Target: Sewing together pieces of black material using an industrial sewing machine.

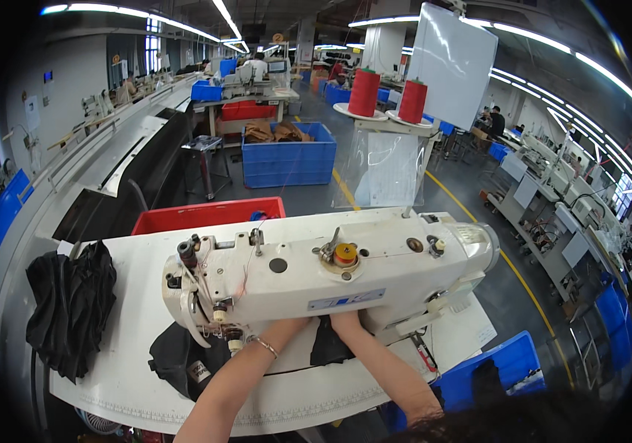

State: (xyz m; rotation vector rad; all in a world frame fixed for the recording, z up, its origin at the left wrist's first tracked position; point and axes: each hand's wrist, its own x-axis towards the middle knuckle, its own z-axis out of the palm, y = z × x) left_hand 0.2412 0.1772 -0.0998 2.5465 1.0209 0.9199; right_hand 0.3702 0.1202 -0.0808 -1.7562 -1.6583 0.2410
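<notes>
A white sewing machine [294, 277] stands across the table in front of me. Both my forearms reach in beneath its arm. Past a bracelet on the wrist, my left hand [291, 325] goes under the machine, its fingers hidden. My right hand [344, 322] is at the upper end of a black fabric piece [329, 344]; the machine body covers its fingers, so its grip does not show. Another black fabric piece [175, 358] with a pale label lies near the needle end, beside my left forearm. A bobbin with orange-yellow thread [344, 254] sits on top of the machine.
Crumpled black fabric [72, 310] is heaped at the table's left. Behind the machine is a red bin [209, 215]; a blue crate [288, 164] with brown pieces stands farther off. Two red thread cones [364, 94] rise at the back. A blue bin [489, 369] sits at lower right.
</notes>
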